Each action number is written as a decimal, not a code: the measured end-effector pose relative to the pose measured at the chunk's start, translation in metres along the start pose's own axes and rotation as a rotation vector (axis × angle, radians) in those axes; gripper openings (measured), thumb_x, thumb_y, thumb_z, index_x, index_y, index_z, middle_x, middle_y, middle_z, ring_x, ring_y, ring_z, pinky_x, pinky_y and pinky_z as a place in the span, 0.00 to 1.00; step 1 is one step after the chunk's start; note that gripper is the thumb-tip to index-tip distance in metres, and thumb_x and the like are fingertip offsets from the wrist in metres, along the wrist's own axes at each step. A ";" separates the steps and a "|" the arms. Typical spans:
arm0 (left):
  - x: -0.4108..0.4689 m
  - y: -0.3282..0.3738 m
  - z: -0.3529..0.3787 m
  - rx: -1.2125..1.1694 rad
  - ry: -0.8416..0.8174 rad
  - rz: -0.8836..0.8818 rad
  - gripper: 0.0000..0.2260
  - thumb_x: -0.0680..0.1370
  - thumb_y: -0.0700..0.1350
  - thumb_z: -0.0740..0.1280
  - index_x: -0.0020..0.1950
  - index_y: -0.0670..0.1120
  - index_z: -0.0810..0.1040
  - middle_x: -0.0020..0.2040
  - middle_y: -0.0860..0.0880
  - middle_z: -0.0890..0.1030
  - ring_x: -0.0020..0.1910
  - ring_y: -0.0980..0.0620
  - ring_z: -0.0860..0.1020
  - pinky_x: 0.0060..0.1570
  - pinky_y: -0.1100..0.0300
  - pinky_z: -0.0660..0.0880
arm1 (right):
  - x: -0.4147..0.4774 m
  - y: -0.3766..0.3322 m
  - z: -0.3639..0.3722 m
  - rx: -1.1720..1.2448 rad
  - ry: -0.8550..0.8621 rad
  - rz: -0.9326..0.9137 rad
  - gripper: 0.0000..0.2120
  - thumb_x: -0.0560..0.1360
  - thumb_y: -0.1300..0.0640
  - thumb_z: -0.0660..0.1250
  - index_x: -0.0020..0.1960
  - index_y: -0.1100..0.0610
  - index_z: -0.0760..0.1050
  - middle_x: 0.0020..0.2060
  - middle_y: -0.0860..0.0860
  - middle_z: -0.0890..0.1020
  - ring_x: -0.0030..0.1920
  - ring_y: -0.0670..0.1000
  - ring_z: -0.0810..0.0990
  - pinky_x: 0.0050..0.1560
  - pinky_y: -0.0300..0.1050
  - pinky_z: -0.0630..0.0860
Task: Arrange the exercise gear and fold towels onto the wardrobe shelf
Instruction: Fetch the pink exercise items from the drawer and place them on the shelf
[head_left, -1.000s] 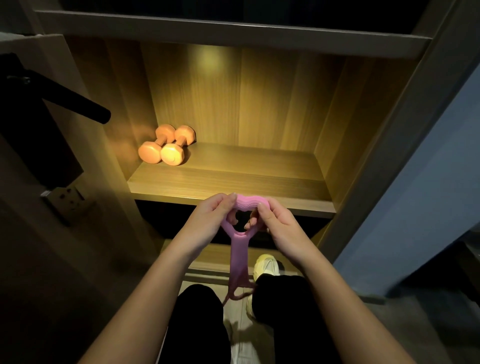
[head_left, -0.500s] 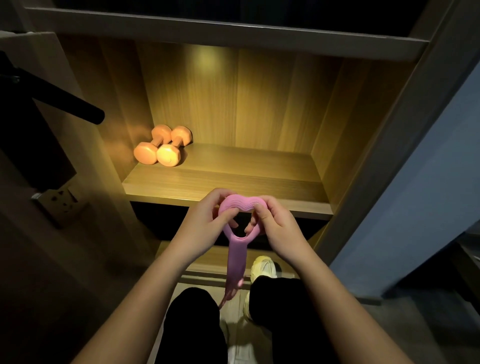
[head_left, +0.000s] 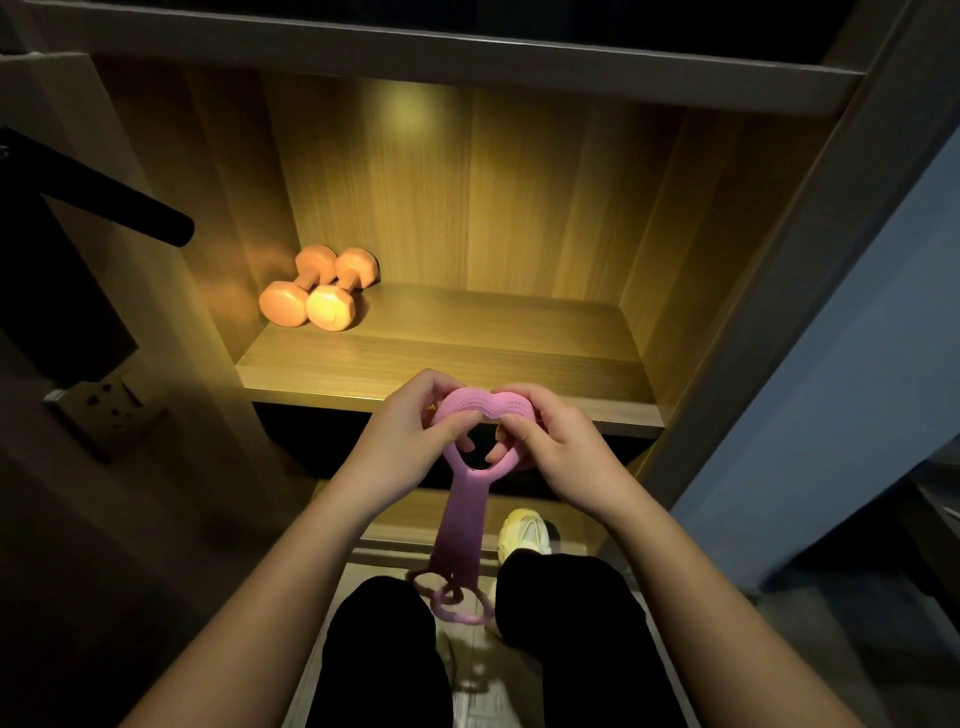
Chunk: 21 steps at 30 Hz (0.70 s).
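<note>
A pink rubber resistance band (head_left: 462, 519) hangs in front of the lit wooden wardrobe shelf (head_left: 441, 358). My left hand (head_left: 410, 426) and my right hand (head_left: 556, 441) both grip its ribbed top handle just below the shelf's front edge. The band's strap falls straight down between my knees, and its lower loops dangle near the floor. Two orange dumbbells (head_left: 317, 296) lie side by side in the shelf's back left corner. No towels are in view.
A black bar (head_left: 104, 192) juts out from the left beside the wardrobe's side panel. A wall socket (head_left: 106, 405) sits lower left. A blue wall (head_left: 857, 415) stands to the right. A yellow shoe (head_left: 522, 530) rests by a lower shelf.
Both hands have lifted the band's handle slightly toward the shelf edge and shifted their fingers on it. The lower loops have swung up into view between my knees.
</note>
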<state>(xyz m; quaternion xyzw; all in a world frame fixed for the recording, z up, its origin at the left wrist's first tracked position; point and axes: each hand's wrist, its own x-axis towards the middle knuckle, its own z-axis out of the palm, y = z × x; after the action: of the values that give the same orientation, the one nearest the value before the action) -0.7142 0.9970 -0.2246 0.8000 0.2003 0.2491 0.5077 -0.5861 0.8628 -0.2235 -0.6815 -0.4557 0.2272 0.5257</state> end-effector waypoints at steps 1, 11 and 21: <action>0.001 0.001 -0.001 -0.027 0.000 -0.005 0.06 0.76 0.45 0.70 0.52 0.51 0.77 0.47 0.53 0.82 0.38 0.55 0.83 0.43 0.59 0.80 | 0.001 -0.001 -0.001 0.014 -0.010 0.003 0.10 0.81 0.63 0.60 0.60 0.55 0.73 0.39 0.52 0.80 0.41 0.54 0.85 0.48 0.51 0.81; 0.012 0.011 -0.017 -0.274 -0.071 -0.029 0.11 0.73 0.51 0.70 0.53 0.48 0.80 0.40 0.51 0.83 0.41 0.51 0.83 0.45 0.62 0.80 | 0.016 -0.029 -0.017 0.039 -0.113 0.048 0.10 0.80 0.64 0.62 0.61 0.64 0.72 0.42 0.57 0.80 0.40 0.51 0.83 0.41 0.42 0.81; 0.055 0.055 -0.030 -0.239 -0.088 0.095 0.06 0.76 0.42 0.71 0.49 0.52 0.84 0.44 0.51 0.85 0.41 0.51 0.85 0.39 0.67 0.78 | 0.055 -0.092 -0.060 -0.404 -0.255 -0.006 0.10 0.77 0.54 0.68 0.56 0.58 0.77 0.44 0.54 0.84 0.45 0.51 0.84 0.48 0.44 0.81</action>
<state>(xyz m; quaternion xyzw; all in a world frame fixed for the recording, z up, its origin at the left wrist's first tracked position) -0.6842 1.0276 -0.1530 0.7525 0.1085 0.2597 0.5954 -0.5473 0.8820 -0.1088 -0.7371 -0.5567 0.2142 0.3176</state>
